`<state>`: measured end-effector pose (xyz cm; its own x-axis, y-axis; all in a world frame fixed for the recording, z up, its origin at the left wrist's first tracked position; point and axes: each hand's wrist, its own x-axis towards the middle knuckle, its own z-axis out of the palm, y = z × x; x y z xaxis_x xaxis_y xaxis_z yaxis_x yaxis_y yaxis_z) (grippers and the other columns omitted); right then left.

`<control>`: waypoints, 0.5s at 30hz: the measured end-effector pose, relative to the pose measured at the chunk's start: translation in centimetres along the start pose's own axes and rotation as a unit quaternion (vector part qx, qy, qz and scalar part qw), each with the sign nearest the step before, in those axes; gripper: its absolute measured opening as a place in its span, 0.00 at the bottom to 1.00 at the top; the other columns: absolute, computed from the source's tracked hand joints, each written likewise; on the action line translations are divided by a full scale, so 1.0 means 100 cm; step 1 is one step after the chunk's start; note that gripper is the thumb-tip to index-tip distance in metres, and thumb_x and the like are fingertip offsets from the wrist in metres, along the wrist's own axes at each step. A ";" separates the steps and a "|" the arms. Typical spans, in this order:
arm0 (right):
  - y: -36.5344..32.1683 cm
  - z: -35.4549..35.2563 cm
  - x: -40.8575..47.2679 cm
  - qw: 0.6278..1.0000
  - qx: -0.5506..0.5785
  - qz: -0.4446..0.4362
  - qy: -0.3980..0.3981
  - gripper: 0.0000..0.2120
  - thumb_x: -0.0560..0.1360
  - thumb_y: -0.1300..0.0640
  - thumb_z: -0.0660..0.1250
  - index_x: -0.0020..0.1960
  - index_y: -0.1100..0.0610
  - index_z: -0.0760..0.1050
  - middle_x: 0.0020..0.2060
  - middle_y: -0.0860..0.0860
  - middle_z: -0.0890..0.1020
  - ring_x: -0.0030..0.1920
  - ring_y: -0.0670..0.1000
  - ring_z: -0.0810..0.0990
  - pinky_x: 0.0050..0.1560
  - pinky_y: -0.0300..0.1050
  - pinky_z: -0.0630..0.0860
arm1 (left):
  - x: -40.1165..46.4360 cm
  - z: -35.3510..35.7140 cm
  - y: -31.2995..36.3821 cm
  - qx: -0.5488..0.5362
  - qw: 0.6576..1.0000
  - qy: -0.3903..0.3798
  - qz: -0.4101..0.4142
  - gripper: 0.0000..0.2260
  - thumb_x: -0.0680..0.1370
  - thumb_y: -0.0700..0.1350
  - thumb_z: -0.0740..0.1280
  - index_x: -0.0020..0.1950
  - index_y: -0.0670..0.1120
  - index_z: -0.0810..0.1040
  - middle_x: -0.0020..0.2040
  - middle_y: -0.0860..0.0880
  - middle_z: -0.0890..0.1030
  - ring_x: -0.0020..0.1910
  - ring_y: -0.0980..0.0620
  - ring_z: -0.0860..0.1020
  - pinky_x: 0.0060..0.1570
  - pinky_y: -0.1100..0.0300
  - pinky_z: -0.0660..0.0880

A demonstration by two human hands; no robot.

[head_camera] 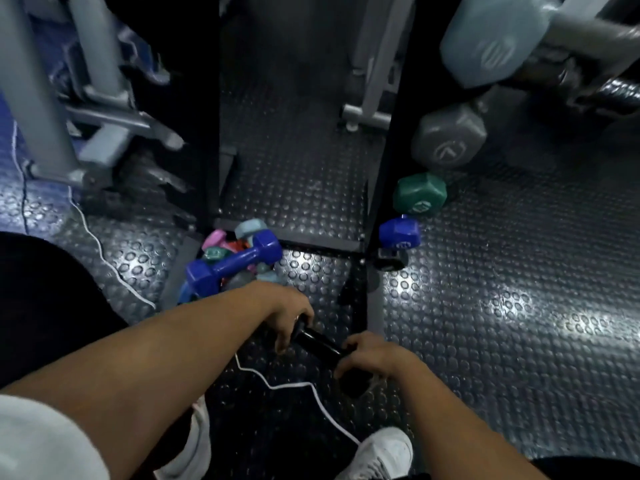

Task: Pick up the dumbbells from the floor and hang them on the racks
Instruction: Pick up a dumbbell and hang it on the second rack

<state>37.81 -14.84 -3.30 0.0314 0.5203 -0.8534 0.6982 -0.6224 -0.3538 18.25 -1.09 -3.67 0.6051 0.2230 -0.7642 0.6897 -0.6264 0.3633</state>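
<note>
down on the floor, left of our hands, lies a dumbbell pile. our left hand and right hand each curl round the black dumbbell: rigid, glossy, likely heavy, so we grip beside the heads.

Pretty tight down here. Both hands sit low over the studded black rubber floor, which is wide open to the right. To the left there's a heap of small coloured dumbbells topped by a purple hex one. Straight ahead, a black rack upright blocks things, with green and purple dumbbell heads sticking out. A thin white cord snakes underneath.
</note>
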 end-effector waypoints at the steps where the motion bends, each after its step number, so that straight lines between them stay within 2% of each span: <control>1: -0.008 0.000 -0.006 1.000 0.006 -0.006 0.011 0.15 0.67 0.51 0.84 0.51 0.51 0.84 0.42 0.48 0.86 0.41 0.47 0.85 0.34 0.40 0.83 | -0.010 -0.007 -0.003 0.004 1.000 0.008 -0.002 0.33 0.60 0.48 0.88 0.62 0.56 0.81 0.47 0.59 0.79 0.51 0.51 0.80 0.54 0.51 0.82; 3: -0.026 0.001 -0.016 0.999 0.026 -0.019 0.034 0.14 0.65 0.50 0.84 0.48 0.50 0.85 0.43 0.49 0.88 0.43 0.49 0.87 0.40 0.43 0.86 | -0.032 -0.019 -0.013 -0.005 1.000 0.029 -0.002 0.33 0.60 0.46 0.88 0.63 0.56 0.81 0.48 0.57 0.80 0.50 0.50 0.80 0.49 0.56 0.79; 5: -0.043 0.003 -0.025 0.997 0.044 -0.033 0.049 0.12 0.67 0.48 0.82 0.47 0.50 0.85 0.42 0.49 0.88 0.42 0.49 0.87 0.37 0.42 0.84 | -0.048 -0.028 -0.027 -0.023 0.998 0.050 -0.005 0.32 0.61 0.44 0.87 0.62 0.58 0.81 0.52 0.54 0.83 0.52 0.49 0.82 0.49 0.58 0.80; 9: -0.084 0.017 -0.039 0.990 0.097 -0.059 0.088 0.12 0.66 0.48 0.80 0.45 0.55 0.87 0.37 0.50 0.88 0.37 0.49 0.87 0.35 0.41 0.83 | -0.084 -0.039 -0.057 -0.062 0.995 0.084 -0.007 0.37 0.59 0.42 0.85 0.64 0.63 0.80 0.59 0.53 0.82 0.56 0.49 0.81 0.57 0.49 0.83; 11: -0.103 0.027 -0.045 0.982 0.149 -0.074 0.094 0.08 0.69 0.53 0.79 0.44 0.57 0.87 0.37 0.52 0.88 0.37 0.52 0.87 0.39 0.45 0.84 | -0.105 -0.043 -0.073 -0.115 0.986 0.117 -0.013 0.41 0.60 0.38 0.84 0.71 0.60 0.77 0.60 0.51 0.82 0.54 0.50 0.81 0.55 0.52 0.83; 13: -0.125 0.037 -0.051 0.971 0.211 -0.079 0.084 0.05 0.71 0.58 0.78 0.45 0.59 0.88 0.38 0.56 0.89 0.38 0.56 0.88 0.41 0.51 0.85 | -0.126 -0.041 -0.099 -0.234 0.956 0.177 -0.011 0.44 0.59 0.38 0.82 0.73 0.58 0.75 0.58 0.52 0.83 0.53 0.50 0.82 0.51 0.56 0.83; 15: -0.150 0.047 -0.055 0.956 0.274 -0.084 0.066 0.02 0.72 0.61 0.77 0.45 0.60 0.87 0.35 0.57 0.87 0.34 0.55 0.85 0.34 0.48 0.82 | -0.143 -0.028 -0.128 -0.416 0.886 0.207 0.004 0.38 0.57 0.41 0.80 0.66 0.57 0.79 0.52 0.50 0.83 0.49 0.49 0.82 0.45 0.57 0.80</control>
<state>23.80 -11.10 4.86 0.0679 0.6867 -0.7238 0.2230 -0.7176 -0.6598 1.87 5.89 4.10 0.5867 0.5838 -0.5612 0.6346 0.0989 0.7665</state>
